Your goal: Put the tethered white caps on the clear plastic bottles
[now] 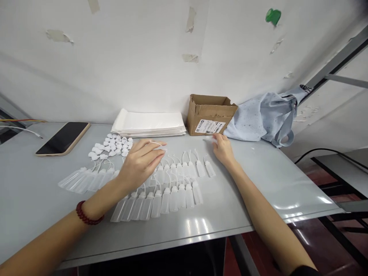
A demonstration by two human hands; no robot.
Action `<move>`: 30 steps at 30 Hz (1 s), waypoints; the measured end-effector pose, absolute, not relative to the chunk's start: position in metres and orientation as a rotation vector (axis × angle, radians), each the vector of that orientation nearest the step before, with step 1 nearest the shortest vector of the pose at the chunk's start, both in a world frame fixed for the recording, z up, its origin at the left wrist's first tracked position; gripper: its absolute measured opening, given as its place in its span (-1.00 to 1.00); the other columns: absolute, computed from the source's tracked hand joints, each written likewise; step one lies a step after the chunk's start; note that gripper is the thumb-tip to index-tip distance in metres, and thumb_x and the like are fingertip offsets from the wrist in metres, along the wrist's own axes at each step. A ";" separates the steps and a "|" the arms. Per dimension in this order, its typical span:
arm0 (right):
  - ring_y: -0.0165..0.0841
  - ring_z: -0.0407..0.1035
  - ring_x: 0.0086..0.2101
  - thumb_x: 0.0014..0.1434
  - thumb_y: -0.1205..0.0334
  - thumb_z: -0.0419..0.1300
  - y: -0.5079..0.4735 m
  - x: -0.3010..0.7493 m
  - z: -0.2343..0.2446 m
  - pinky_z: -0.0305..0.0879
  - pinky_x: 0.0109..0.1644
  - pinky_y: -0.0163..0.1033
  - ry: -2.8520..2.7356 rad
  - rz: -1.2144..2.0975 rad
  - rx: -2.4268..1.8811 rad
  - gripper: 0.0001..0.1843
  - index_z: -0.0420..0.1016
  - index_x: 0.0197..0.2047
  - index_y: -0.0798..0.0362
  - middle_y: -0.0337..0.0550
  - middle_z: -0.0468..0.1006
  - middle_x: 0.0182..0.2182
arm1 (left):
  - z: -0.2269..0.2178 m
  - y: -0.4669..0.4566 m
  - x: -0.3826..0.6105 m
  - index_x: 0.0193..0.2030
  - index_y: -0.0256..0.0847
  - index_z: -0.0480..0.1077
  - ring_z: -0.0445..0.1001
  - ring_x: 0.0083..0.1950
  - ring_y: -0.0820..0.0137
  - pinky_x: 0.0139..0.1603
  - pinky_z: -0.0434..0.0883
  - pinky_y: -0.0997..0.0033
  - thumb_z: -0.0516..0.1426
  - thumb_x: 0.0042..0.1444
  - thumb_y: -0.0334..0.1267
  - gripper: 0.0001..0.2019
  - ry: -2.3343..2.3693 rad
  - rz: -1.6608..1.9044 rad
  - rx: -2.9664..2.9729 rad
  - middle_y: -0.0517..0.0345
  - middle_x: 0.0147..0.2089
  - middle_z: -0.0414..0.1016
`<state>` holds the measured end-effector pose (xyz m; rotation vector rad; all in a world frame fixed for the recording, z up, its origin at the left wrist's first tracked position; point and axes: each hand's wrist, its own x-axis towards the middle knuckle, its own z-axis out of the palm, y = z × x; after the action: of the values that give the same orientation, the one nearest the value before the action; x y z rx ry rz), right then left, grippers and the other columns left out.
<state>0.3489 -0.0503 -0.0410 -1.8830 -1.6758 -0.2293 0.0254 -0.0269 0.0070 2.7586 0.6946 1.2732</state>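
My left hand (140, 163) hovers over the rows of bottles, thumb and fingers pinched together on a small translucent piece with a thin white strip; its exact kind is unclear. Farther right, my right hand (222, 149) is closed in front of the cardboard box, with a faint clear shape by its fingertips that I cannot make out. Small translucent squeeze bottles (174, 198) with thin curved tubes on their necks lie in rows between my arms. More such bottles (82, 180) fan out at the left. Behind my left hand is a pile of small white caps (110, 145).
A phone (63, 138) lies at the left of the grey table (230, 214). Along the wall are a stack of white sheets or envelopes (149, 123), an open cardboard box (211, 115) and a light blue cloth bag (258, 119). Cables (23, 126) run at the far left.
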 end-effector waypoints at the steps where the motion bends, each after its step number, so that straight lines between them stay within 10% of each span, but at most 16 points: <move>1: -0.10 0.35 -0.11 0.10 0.46 0.03 -0.053 0.344 -0.038 0.28 -0.02 0.01 -1.665 -0.229 -1.854 -0.66 0.36 -0.04 0.12 0.12 0.52 -0.16 | 0.009 -0.030 0.025 -0.28 -0.21 0.47 0.44 -0.09 0.29 -0.02 0.39 0.18 0.09 0.21 -0.42 -0.86 0.666 1.287 2.744 0.04 -0.11 0.58; 30: -0.22 0.40 -0.16 0.26 0.45 0.05 -0.110 0.216 0.004 0.44 -0.16 -0.08 -2.064 -0.097 -1.049 -0.62 0.29 0.12 0.00 0.01 0.47 -0.16 | 0.023 -0.060 0.029 -0.26 -0.24 0.44 0.46 -0.23 0.38 -0.19 0.42 0.36 0.24 0.08 -0.41 -0.91 0.687 1.268 2.325 0.15 -0.29 0.56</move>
<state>0.2155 -0.1104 0.0036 -1.0494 -2.0640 -0.0966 0.0286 -0.0604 0.0232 2.3247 0.6871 1.2676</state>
